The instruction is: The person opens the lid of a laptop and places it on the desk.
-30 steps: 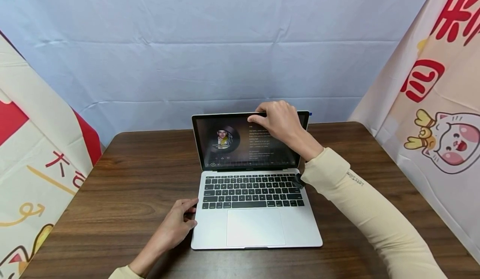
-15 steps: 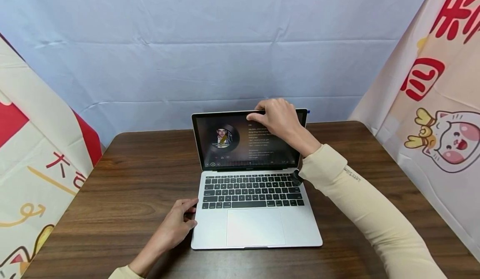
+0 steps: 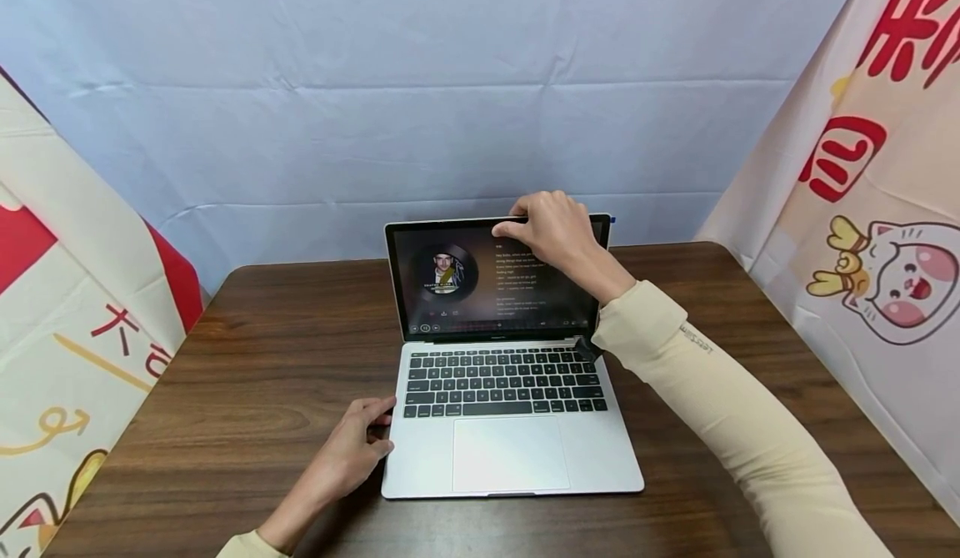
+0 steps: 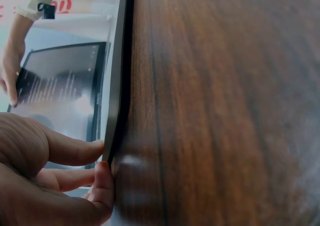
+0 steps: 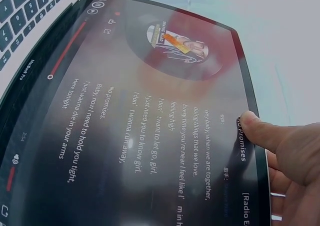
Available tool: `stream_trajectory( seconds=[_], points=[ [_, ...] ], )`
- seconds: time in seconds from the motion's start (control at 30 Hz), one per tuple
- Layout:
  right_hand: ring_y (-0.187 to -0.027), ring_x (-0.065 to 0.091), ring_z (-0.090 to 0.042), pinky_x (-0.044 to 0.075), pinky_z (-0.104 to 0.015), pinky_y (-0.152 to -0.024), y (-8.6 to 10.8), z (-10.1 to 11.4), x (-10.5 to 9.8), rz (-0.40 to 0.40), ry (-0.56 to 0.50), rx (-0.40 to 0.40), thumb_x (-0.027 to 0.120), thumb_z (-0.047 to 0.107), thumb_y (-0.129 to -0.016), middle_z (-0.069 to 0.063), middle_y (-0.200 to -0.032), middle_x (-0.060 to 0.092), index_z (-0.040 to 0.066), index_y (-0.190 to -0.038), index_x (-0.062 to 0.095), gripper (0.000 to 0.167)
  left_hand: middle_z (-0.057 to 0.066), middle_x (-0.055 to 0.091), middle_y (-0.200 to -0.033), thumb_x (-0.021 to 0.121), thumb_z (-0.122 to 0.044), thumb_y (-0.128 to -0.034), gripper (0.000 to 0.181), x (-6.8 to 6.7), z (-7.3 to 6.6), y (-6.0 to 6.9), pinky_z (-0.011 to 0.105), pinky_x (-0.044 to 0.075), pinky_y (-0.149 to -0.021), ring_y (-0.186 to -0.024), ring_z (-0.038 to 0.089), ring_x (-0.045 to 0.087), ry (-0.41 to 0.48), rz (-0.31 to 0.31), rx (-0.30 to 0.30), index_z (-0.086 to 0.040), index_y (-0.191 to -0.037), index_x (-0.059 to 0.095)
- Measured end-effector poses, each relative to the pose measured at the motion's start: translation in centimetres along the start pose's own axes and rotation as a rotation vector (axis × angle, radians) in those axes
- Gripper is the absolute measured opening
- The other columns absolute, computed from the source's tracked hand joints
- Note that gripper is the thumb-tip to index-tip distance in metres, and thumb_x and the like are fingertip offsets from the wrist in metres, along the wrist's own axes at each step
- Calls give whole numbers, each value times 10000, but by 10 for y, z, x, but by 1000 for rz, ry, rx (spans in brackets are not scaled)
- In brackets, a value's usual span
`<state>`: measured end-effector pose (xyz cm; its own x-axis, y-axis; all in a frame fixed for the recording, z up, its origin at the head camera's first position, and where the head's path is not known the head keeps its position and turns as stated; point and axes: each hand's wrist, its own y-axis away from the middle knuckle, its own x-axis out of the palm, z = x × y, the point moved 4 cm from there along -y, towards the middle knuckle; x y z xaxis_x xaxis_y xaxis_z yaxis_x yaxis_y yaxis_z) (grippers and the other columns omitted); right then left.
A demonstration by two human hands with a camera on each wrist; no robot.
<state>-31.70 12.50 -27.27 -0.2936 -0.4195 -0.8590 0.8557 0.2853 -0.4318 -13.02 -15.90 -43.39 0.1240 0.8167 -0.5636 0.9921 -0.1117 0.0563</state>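
Note:
An open silver laptop (image 3: 510, 454) sits on the brown wooden table, its screen (image 3: 450, 291) showing a music player with a record picture and lyrics. My right hand (image 3: 555, 228) grips the top edge of the lid, thumb on the screen side and fingers behind; in the right wrist view, the thumb of that hand (image 5: 290, 156) lies over the bezel. At the base's left edge, my left hand (image 3: 351, 449) holds the side. Seen in the left wrist view, the left hand (image 4: 55, 171) has its thumb at the top rim and fingertips against the edge.
A wood-grain table (image 3: 285, 341) extends around the laptop. Behind it hangs a pale blue cloth (image 3: 450, 108). Printed cloths with red characters and cartoon figures flank the table, one on the left (image 3: 75, 258) and one on the right (image 3: 825, 266).
The lid has tilted slightly farther back, its top edge rising in view, and my right hand and sleeve have moved with it. My left hand and the base stay in place.

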Motion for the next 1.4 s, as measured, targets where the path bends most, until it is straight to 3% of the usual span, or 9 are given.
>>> stream_trajectory(
  seconds=[0.3,0.53,1.07,1.4],
  points=[
    [-565,594,-224,417,-377,-504,-5,-4,2,18,9,26,806,503,-864,-55,-813,753,149,-1009,833,383,225,517,-1286,657,226,-822,556,0,-1,0,264,527,-758,-1065,271,584,-2,-1,-1,164,-1365,557],
    [-537,561,-219,378,-348,-487,-8,-7,3,4,10,34,810,526,-852,-26,-684,700,156,-981,839,393,221,520,-1285,660,227,-817,556,0,0,0,259,527,-757,-1062,269,583,1,-7,1,162,-1361,562],
    [-550,535,-215,360,-336,-495,-15,-12,8,16,13,61,806,520,-861,-25,-675,676,161,-930,831,367,214,526,-1284,664,216,-818,565,1,0,2,255,527,-755,-1070,270,594,-3,-9,5,155,-1369,560],
    [-538,465,-193,309,-323,-491,-17,-15,9,15,15,87,806,548,-848,-1,-561,555,166,-863,816,382,208,531,-1283,672,208,-817,566,2,0,2,255,526,-754,-1068,263,593,4,-14,4,155,-1369,560]
  ],
)
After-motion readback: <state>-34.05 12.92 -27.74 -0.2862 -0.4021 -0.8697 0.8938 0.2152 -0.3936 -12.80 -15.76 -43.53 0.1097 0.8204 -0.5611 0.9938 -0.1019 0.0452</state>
